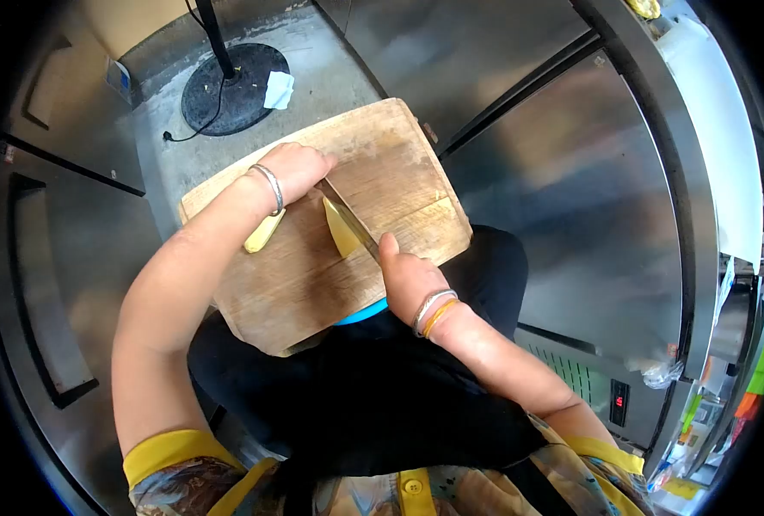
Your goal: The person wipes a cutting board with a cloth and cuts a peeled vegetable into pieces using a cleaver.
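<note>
A wooden cutting board (pixel 287 292) rests tilted across my lap. Over it, a knife (pixel 352 215) runs diagonally between my two hands. My right hand (pixel 412 279) is closed around its near end, the thumb laid along it. At the far end my left hand (pixel 294 176) is closed on the knife, its fingers mostly hidden from above. A pale yellow wedge of food (pixel 340 228) lies right against the blade, on its left side. Another pale yellow piece (pixel 265 232) sits on the board, partly covered by my left wrist.
Part of a blue item (pixel 363 312) shows under the board's near edge. Beyond the board, a black round stand base (pixel 234 90) with a cord and a crumpled white paper (pixel 279 89) are on the floor. Steel cabinets (pixel 571 172) rise on both sides.
</note>
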Available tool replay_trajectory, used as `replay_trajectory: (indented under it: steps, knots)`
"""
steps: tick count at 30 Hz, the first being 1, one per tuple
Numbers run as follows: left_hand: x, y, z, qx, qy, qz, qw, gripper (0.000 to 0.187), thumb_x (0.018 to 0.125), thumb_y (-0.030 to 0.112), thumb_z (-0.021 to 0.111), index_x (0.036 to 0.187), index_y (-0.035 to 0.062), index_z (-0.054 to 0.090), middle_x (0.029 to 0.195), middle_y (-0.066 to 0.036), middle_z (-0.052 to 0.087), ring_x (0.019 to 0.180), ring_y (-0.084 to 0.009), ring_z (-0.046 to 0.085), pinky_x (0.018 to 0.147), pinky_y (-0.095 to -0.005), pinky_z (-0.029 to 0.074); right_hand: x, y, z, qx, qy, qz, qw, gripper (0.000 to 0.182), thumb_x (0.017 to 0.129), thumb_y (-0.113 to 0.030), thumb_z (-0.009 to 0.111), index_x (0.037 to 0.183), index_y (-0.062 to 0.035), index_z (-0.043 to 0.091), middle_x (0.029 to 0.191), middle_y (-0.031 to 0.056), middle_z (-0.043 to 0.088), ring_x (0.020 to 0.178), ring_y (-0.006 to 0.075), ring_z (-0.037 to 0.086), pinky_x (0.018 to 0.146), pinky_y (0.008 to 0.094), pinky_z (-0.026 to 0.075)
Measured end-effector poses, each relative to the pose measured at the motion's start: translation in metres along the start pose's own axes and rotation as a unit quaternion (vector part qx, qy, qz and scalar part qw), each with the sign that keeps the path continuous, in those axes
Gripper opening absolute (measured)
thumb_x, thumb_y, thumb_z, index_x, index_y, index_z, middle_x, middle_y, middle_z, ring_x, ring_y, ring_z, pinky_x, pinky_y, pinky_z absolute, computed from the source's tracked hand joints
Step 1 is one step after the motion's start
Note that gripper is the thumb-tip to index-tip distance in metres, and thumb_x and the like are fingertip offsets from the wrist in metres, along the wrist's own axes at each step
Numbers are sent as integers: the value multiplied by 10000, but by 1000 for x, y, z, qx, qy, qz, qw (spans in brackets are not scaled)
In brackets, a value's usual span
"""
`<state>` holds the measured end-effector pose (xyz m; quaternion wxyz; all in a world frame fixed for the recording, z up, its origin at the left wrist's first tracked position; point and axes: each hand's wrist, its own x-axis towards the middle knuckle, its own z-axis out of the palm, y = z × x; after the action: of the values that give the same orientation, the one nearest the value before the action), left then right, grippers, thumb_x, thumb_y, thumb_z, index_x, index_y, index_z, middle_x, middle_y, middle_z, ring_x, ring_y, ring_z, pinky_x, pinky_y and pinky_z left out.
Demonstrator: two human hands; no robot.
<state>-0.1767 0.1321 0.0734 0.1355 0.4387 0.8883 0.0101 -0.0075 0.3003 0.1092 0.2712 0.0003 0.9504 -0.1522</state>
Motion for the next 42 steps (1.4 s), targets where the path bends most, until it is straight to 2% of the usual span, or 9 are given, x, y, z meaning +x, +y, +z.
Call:
replay_trajectory:
  steps: [13, 15, 17, 19, 27, 30, 36, 41, 42]
  knots:
    - [10, 3, 31, 40, 2, -85, 996, 182, 875, 125, 459, 1005, 66, 572, 879, -142, 674, 856, -310, 662, 739, -410, 529, 33, 23, 63, 17, 46, -20, 999, 316, 843, -48, 452, 1133, 8, 340, 770, 276, 632, 742, 450, 623, 669, 533, 492]
    - [-2, 17, 40, -38, 79, -196, 977, 295, 847, 97, 539, 1137, 61, 503, 1126, -153, 590, 1027, -320, 588, 843, -396, 498, 39, 27, 60, 17, 48, -33, 998, 340, 853, -63, 459, 1160, 13, 335, 775, 276, 633, 746, 452, 622, 672, 533, 492]
    - [-33, 45, 52, -124, 302, -199, 924, 450, 792, 99, 638, 1206, 60, 464, 1189, -168, 526, 1070, -342, 544, 875, -418, 472, 39, 30, 63, 17, 44, -37, 998, 465, 820, -26, 478, 1239, 42, 291, 827, 275, 647, 794, 421, 648, 718, 503, 518]
    - [-55, 75, 72, -164, 350, -293, 875, 561, 727, 124, 733, 1218, 38, 475, 1194, -157, 517, 1096, -354, 517, 892, -422, 461, 38, 33, 69, 20, 50, -48, 997, 458, 813, -27, 492, 1226, 36, 302, 826, 274, 647, 793, 421, 647, 719, 500, 518]
    - [-54, 106, 147, -280, 370, -375, 802, 549, 685, 294, 789, 1101, 24, 551, 1086, -167, 561, 987, -339, 568, 851, -423, 470, 36, 47, 71, 60, 96, -77, 991, 379, 852, -94, 518, 1173, 26, 355, 803, 294, 625, 781, 456, 619, 698, 534, 487]
    - [-52, 98, 146, -359, 280, -410, 790, 551, 682, 274, 791, 1116, 14, 574, 1077, -188, 596, 997, -342, 585, 866, -411, 471, 19, 56, 67, 83, 106, -85, 987, 382, 852, -93, 514, 1176, 33, 356, 824, 306, 624, 808, 460, 618, 726, 533, 486]
    - [-51, 95, 167, -488, 316, -319, 748, 431, 701, 218, 780, 1070, 37, 654, 948, -176, 678, 887, -324, 646, 833, -361, 498, -2, 76, 81, 142, 165, -112, 969, 353, 859, -129, 567, 1120, 22, 383, 749, 303, 606, 742, 481, 595, 661, 546, 480]
    - [-56, 83, 152, -523, 252, -336, 742, 423, 729, 215, 758, 1108, 64, 646, 977, -136, 675, 901, -305, 628, 831, -366, 499, -13, 88, 95, 204, 125, -89, 967, 328, 862, -125, 569, 1093, 11, 381, 750, 308, 602, 737, 491, 590, 643, 561, 471]
    - [-65, 102, 126, -370, 247, -347, 826, 447, 739, 196, 744, 1153, 82, 621, 1036, -133, 643, 959, -305, 593, 862, -369, 485, -12, 89, 97, 221, 123, -86, 964, 326, 862, -123, 571, 1092, 8, 381, 749, 309, 601, 736, 493, 588, 638, 564, 469]
